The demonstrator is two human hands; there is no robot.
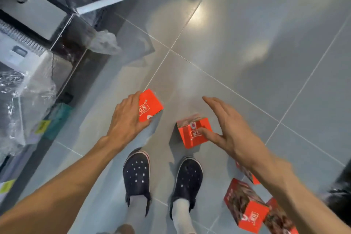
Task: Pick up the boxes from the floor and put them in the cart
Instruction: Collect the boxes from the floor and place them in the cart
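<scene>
Gathering boxes, the left hand (126, 118) grips one red box (151, 105) while the right hand (226, 127), fingers spread (holding nothing), must close on a second red box (193, 135).

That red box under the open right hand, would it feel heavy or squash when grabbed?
Probably light: the left hand holds a similar red box in its fingers alone. The red box on the floor keeps crisp edges, so likely stiff carton. Its flat sides suggest it won't roll.
</scene>
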